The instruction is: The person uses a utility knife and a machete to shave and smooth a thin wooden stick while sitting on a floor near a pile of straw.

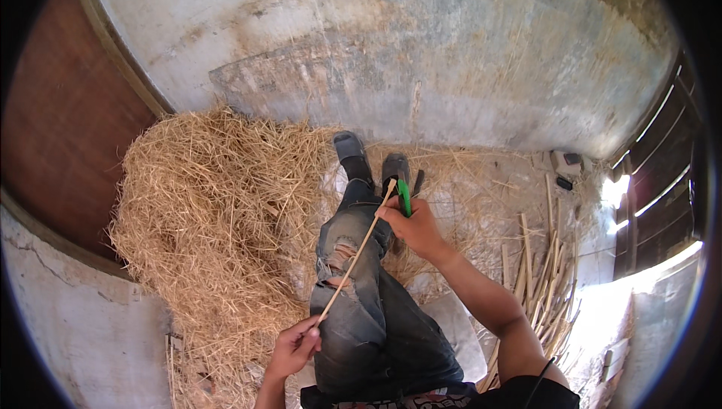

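Observation:
A thin, pale wooden strip runs diagonally over my lap. My left hand pinches its near end by my left thigh. My right hand is closed around a green-handled knife and rests against the strip's far end, above my knees. I sit with legs stretched out in torn grey jeans and dark shoes that point at the wall.
A big heap of straw fills the floor to my left. Several split bamboo strips lie on the floor to my right. A stained concrete wall stands ahead, a wooden door at left, a slatted opening at right.

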Motion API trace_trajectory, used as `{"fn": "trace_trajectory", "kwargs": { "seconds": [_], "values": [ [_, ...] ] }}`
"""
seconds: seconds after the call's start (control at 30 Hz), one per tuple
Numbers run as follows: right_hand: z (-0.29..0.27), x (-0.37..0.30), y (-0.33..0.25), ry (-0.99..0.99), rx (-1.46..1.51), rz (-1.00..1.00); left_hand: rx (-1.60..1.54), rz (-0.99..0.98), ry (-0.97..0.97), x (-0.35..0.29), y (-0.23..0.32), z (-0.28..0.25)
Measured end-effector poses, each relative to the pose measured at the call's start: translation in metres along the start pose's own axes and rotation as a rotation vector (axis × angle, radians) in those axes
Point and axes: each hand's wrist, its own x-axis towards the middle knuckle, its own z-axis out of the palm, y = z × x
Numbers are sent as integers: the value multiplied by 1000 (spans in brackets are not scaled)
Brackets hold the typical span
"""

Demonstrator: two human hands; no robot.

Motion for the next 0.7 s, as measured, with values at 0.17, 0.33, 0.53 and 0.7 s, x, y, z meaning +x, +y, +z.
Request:
{"fn": "trace_trajectory", "kwargs": {
  "seconds": [0.17, 0.33, 0.53, 0.7],
  "values": [
    [-11, -16, -12, 95, -664, -300, 441, 301, 282, 11, 3, 33],
    [-22, -39, -24, -21, -1003, -218, 567, 325, 367, 8, 13, 42],
    [-14, -36, -7, -67, -1205, -190, 563, 346, 390, 11, 13, 43],
    [-91, 19, -18, 277, -1030, -129, 386, 329, 341, -1, -30, 37]
  ]
}}
